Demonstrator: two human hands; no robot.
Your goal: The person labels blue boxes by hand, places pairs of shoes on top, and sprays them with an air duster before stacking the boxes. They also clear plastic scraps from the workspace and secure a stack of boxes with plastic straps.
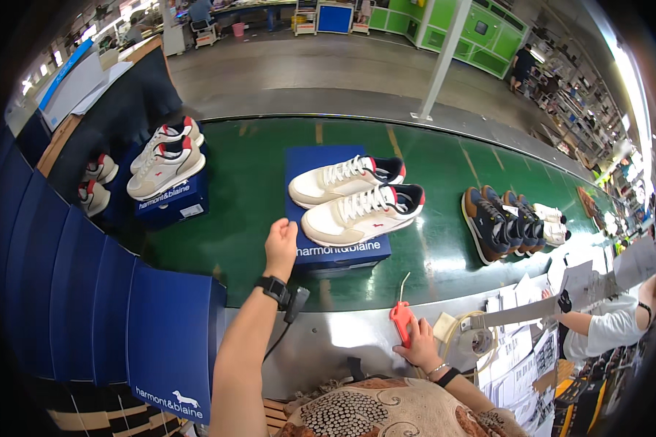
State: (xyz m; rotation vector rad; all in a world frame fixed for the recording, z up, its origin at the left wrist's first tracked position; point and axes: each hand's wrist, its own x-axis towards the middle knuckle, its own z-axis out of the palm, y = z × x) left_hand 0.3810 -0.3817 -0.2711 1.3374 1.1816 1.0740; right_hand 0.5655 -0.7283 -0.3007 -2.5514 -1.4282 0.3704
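A pair of white sneakers [361, 211] with red and navy trim lies side by side on a closed blue shoe box [342, 256], toes pointing left. Beside the box's left edge and the nearer toe, my left hand [280, 244] is curled closed, with nothing seen in it. A black device on a cable [297, 304] shows at that wrist. On the metal ledge, the fingers and thumb of my right hand [420, 348] are around the lower end of a red air blow gun [400, 320]. Its thin nozzle points away from me, over the green belt.
The green conveyor belt [251, 197] runs across. More white sneakers [169, 169] sit on a box at left, and dark sneakers [486, 222] stand at right. Blue boxes [171, 335] line the near left. A tape roll [477, 341], papers and another person [612, 320] are at right.
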